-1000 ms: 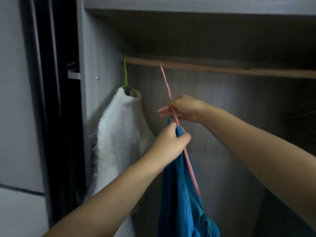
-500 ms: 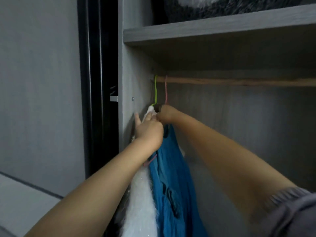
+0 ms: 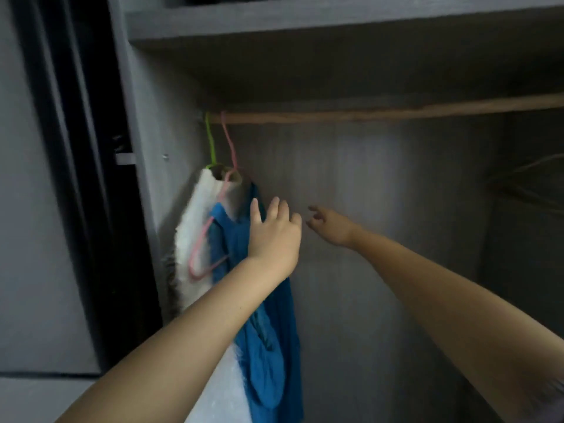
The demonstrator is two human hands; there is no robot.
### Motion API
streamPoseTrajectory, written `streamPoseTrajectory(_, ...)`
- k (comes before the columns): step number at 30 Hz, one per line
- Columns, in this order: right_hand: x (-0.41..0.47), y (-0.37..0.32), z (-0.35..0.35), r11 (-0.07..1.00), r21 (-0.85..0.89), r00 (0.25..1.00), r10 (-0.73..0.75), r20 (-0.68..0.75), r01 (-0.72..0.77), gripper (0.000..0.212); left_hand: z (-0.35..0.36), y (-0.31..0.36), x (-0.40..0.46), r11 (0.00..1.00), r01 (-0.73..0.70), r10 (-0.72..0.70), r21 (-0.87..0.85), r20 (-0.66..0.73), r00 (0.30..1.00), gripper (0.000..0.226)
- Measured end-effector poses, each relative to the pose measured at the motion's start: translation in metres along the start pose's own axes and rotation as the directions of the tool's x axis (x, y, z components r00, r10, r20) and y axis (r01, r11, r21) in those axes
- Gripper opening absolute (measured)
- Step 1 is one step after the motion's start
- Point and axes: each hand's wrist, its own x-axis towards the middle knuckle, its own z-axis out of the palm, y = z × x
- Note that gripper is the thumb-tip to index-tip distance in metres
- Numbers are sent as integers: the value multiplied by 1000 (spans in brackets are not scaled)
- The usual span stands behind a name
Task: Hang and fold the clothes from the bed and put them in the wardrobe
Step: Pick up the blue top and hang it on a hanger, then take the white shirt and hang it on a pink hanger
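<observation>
Grey wood-grain panels form the wardrobe (image 3: pixel 351 193) that fills the view, its back wall lying beyond both hands and a shelf (image 3: pixel 305 22) running across well above them. Under that shelf, above the hands, a wooden rail (image 3: pixel 381 112) crosses from left to right. At the rail's left end, up and to the left of the left hand, hang two garments side by side: a white fuzzy garment (image 3: pixel 195 215) against the side wall and a blue top (image 3: pixel 268 340) just to its right, draping down behind the left forearm. The blue top hangs on a pink hanger (image 3: pixel 227 138), the white one on a green hanger (image 3: pixel 210 138), both hooked over the rail. The left hand (image 3: pixel 274 236) has its fingers spread and relaxed in front of the blue top, gripping nothing. The right hand (image 3: pixel 328 224), just beside it to the right, is loosely spread and holds nothing.
</observation>
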Motion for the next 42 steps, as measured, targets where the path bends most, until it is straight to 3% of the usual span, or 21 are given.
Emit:
streamPoseTrajectory(3, -70, 66, -9, 984, -109, 989, 134, -69, -141, 43, 21, 66, -2, 954, -161, 156, -251, -41, 987, 29)
streamPoseTrajectory(6, -162, 130, -20, 926, -210, 950, 306, -68, -314, 34, 37, 142, -19, 825, -264, 297, -500, -14, 955, 26)
streamPoseTrajectory(11, -347, 191, -19, 756, -168, 771, 595, -224, -633, 29, 47, 274, -92, 605, -390, 600, -695, 76, 796, 26)
streamPoseTrajectory(15, -500, 192, 1, 546, -28, 531, 801, -276, -838, 23, 30, 367, -180, 392, -489, 818, -779, 53, 573, 31)
streamPoseTrajectory(20, -682, 131, 52, 187, 215, 106, 935, -338, -959, 26, -26, 437, -330, 67, -590, 976, -805, -69, 205, 27)
streamPoseTrajectory(24, -810, 51, 114, -22, 340, -138, 937, -321, -940, 28, -69, 446, -470, -132, -628, 990, -767, -128, -52, 27)
streamPoseTrajectory(29, -937, -72, 203, -243, 439, -364, 906, -216, -865, 28, -117, 410, -642, -353, -633, 919, -689, -126, -374, 28)
streamPoseTrajectory(32, -999, -147, 255, -371, 501, -507, 846, -165, -782, 29, -150, 383, -731, -486, -619, 837, -617, -126, -532, 27)
streamPoseTrajectory(37, -1079, -247, 320, -533, 668, -725, 689, -13, -519, 31, -203, 349, -847, -661, -535, 682, -526, -124, -721, 26)
streamPoseTrajectory(42, -1138, -296, 371, -538, 811, -836, 535, 121, -227, 31, -232, 343, -938, -762, -500, 563, -411, -39, -825, 27)
